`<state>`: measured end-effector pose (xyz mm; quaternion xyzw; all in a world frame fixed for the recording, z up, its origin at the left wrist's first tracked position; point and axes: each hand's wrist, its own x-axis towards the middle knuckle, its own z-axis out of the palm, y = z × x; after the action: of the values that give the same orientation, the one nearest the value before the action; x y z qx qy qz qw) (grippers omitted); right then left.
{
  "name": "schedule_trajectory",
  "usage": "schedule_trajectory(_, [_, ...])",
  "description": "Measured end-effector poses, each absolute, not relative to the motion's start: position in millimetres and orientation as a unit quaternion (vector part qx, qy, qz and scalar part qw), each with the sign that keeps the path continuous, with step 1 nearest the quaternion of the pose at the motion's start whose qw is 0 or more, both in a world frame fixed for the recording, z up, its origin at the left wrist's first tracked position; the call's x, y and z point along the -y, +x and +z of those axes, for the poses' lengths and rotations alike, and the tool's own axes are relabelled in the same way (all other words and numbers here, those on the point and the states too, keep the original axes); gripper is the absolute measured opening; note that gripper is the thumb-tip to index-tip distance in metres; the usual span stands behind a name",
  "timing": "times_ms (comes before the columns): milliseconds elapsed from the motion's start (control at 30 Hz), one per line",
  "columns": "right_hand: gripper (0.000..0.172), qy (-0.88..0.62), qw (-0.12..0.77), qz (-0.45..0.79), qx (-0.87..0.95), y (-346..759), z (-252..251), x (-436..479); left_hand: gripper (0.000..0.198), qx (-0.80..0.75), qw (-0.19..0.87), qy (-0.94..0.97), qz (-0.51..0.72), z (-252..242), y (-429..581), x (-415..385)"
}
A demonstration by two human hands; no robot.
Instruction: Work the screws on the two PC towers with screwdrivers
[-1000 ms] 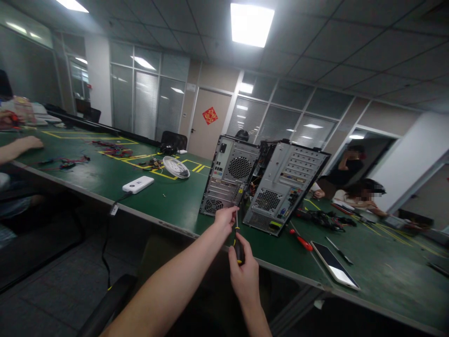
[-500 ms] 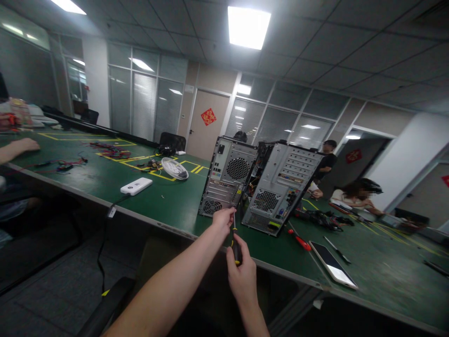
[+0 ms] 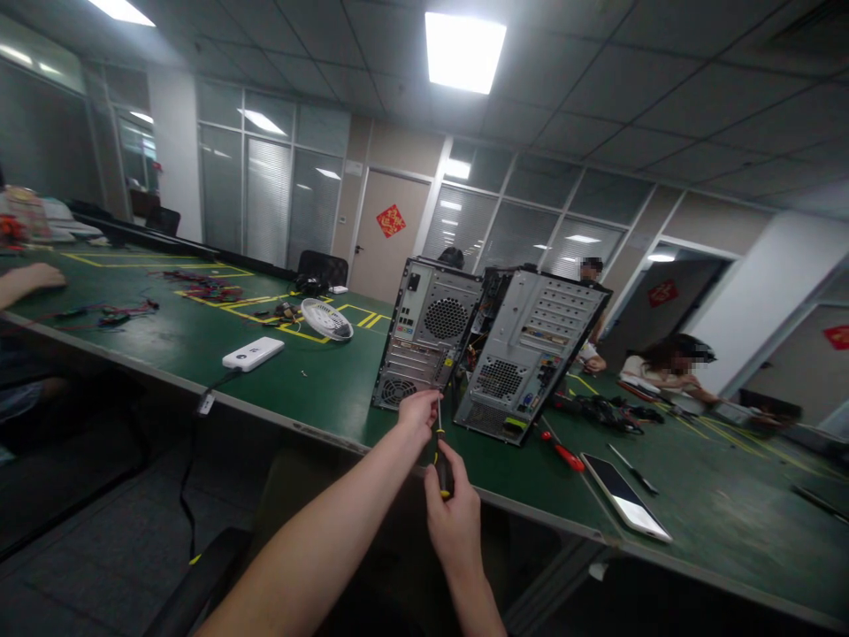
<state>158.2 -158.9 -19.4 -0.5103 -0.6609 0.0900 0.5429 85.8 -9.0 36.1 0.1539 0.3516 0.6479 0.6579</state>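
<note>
A screwdriver [image 3: 444, 473] with a black and yellow handle is gripped in my right hand [image 3: 459, 513], its thin shaft pointing up and away from me. Just at the shaft's tip, the fingers of my left hand [image 3: 419, 416] are pinched together; what lies between them is too small to make out. Both meet at the lower right corner of a grey computer case [image 3: 424, 341], whose back panel faces me. Close on its right stands a second computer case [image 3: 523, 354], tilted in view, with slots, ports and a vent grille.
Right of the cases lie a red-handled screwdriver [image 3: 562, 451], a phone [image 3: 627, 497], a slim dark tool [image 3: 632, 469] and black cables [image 3: 607, 411]. To the left are a white power bank [image 3: 253, 354], a white dish [image 3: 326, 320] and wires [image 3: 209, 287]. Other people sit around the green table [image 3: 318, 385].
The whole view has shifted slightly, so things sit a little further left. My hands keep the same hold at the case corner. A person behind the right case is now more hidden.
</note>
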Motion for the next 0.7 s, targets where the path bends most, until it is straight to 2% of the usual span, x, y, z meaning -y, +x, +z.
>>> schedule_trajectory(700, [0.043, -0.503, 0.551, 0.091, 0.660, 153.9, -22.1, 156.5, 0.014, -0.357, 0.661, 0.139, 0.645, 36.4, 90.8, 7.5])
